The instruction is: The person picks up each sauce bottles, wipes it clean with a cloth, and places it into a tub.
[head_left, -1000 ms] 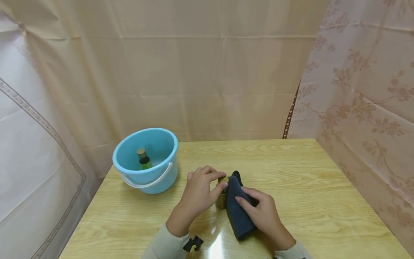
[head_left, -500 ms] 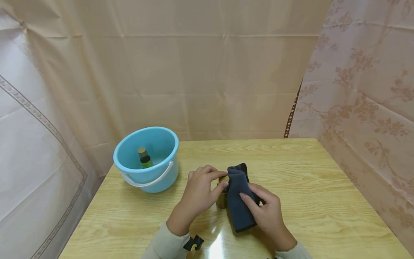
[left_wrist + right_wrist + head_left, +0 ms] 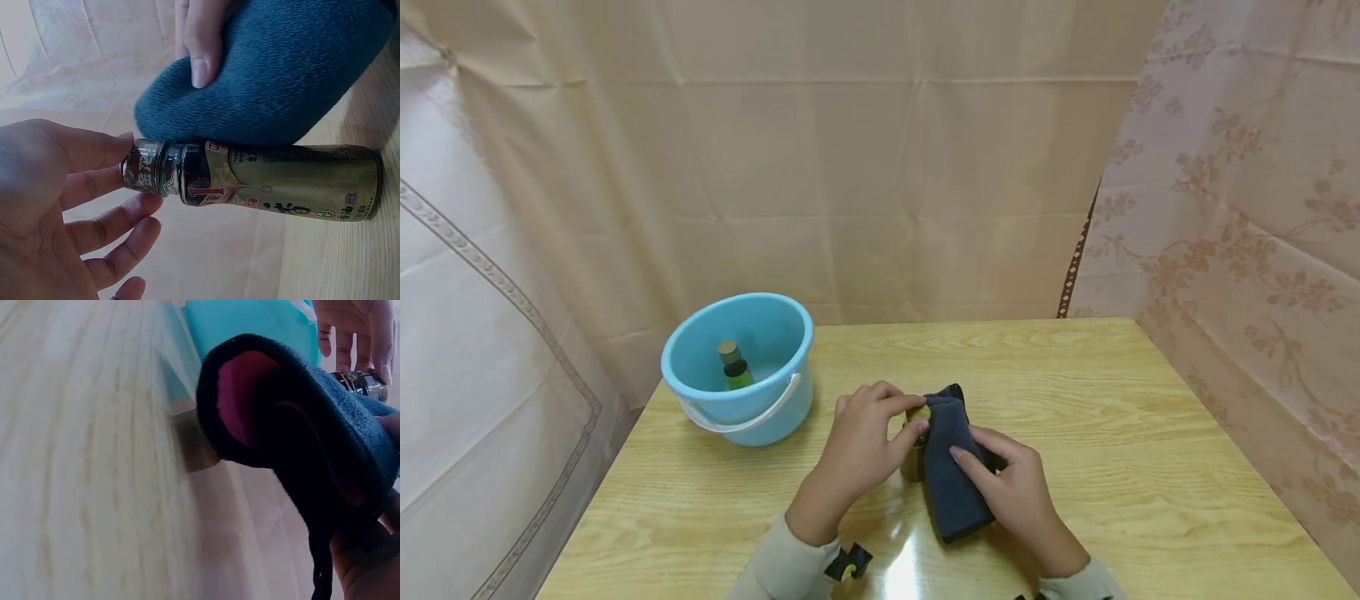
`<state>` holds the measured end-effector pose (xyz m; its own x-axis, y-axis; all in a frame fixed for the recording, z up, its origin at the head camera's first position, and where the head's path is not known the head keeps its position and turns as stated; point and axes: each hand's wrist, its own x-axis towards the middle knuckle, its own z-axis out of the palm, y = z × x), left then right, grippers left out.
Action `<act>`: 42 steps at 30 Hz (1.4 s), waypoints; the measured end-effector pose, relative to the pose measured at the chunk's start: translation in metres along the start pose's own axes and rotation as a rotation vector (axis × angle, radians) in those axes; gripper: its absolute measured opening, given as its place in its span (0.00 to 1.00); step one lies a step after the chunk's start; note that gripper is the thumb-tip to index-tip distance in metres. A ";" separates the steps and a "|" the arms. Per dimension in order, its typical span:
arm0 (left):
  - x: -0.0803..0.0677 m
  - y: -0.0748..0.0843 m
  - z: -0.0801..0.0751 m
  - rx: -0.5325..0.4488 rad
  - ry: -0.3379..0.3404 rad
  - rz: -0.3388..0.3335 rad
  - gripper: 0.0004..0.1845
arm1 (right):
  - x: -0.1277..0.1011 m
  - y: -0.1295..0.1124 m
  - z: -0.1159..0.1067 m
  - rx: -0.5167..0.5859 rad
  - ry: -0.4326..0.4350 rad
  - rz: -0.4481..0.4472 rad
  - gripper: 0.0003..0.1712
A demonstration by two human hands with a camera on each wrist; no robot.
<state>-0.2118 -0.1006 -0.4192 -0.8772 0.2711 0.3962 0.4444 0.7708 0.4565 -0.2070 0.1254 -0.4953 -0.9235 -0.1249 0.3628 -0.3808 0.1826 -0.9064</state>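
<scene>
A small gold-labelled bottle (image 3: 913,463) stands on the wooden table (image 3: 1112,433). My left hand (image 3: 907,417) pinches its dark cap (image 3: 145,167) between thumb and fingers. My right hand (image 3: 983,460) grips a folded dark blue cloth (image 3: 951,483) and presses it against the bottle's right side. The left wrist view shows the cloth (image 3: 281,75) lying along the bottle's body (image 3: 287,181), with a right finger (image 3: 200,50) on top. In the right wrist view the cloth (image 3: 300,412) hides most of the bottle; only its base (image 3: 194,447) and cap (image 3: 364,381) show.
A light blue bucket (image 3: 760,412) with a white handle stands at the table's back left, with a green bottle (image 3: 735,371) upright inside it. Beige curtains hang close behind and on both sides. The table's right half is bare wood.
My right hand has slid the cloth up along the bottle and a little back down. The left hand has kept its pinch on the cap.
</scene>
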 end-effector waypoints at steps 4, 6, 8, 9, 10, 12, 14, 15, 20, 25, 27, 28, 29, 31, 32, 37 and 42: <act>0.000 0.000 0.000 -0.007 -0.001 0.000 0.16 | 0.000 0.004 -0.001 -0.075 -0.013 0.058 0.17; 0.000 0.000 0.000 -0.013 -0.004 0.000 0.16 | 0.001 0.005 -0.001 -0.116 -0.019 0.082 0.18; 0.000 0.000 0.000 -0.016 -0.009 -0.002 0.16 | 0.001 0.007 -0.001 -0.149 -0.025 0.110 0.19; 0.000 0.000 -0.001 -0.016 -0.011 -0.002 0.16 | 0.001 0.007 -0.001 -0.165 -0.029 0.125 0.19; 0.000 0.000 -0.001 -0.014 -0.014 -0.003 0.16 | 0.002 0.008 -0.001 -0.184 -0.034 0.139 0.20; 0.000 0.000 -0.002 -0.010 -0.021 -0.005 0.15 | 0.002 0.009 -0.002 -0.217 -0.040 0.163 0.21; 0.000 -0.001 -0.002 -0.007 -0.030 -0.006 0.16 | 0.003 0.009 -0.002 -0.236 -0.051 0.190 0.21; 0.000 -0.001 -0.003 -0.006 -0.035 -0.007 0.16 | 0.003 0.010 -0.002 -0.245 -0.055 0.199 0.20; 0.000 -0.002 -0.004 0.004 -0.055 -0.019 0.16 | 0.003 0.009 -0.001 -0.251 -0.094 0.254 0.19; -0.001 -0.003 -0.005 0.034 -0.017 -0.001 0.19 | 0.004 0.012 -0.002 -0.295 -0.103 0.260 0.20; -0.001 -0.004 -0.005 0.045 0.013 0.004 0.21 | 0.004 0.013 -0.002 -0.308 -0.102 0.258 0.20; -0.001 -0.004 -0.005 0.050 0.028 0.004 0.22 | 0.004 0.013 -0.002 -0.312 -0.101 0.258 0.20; -0.001 -0.004 -0.005 0.058 0.040 0.004 0.23 | 0.004 0.013 -0.001 -0.311 -0.101 0.257 0.21; -0.001 -0.005 -0.004 0.075 0.054 -0.001 0.24 | 0.003 0.012 -0.001 -0.305 -0.098 0.258 0.21; 0.000 -0.005 -0.004 0.081 0.056 -0.004 0.24 | 0.003 0.011 -0.001 -0.307 -0.092 0.255 0.21; 0.001 -0.005 -0.001 0.099 0.047 -0.016 0.20 | 0.002 0.007 -0.002 -0.297 -0.058 0.202 0.21; 0.001 -0.006 -0.003 0.091 0.039 -0.020 0.19 | 0.001 0.005 -0.001 -0.191 -0.021 0.101 0.19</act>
<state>-0.2145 -0.1062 -0.4193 -0.8773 0.2335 0.4193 0.4067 0.8254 0.3915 -0.2098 0.1275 -0.4991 -0.9570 -0.1164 0.2657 -0.2901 0.3761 -0.8800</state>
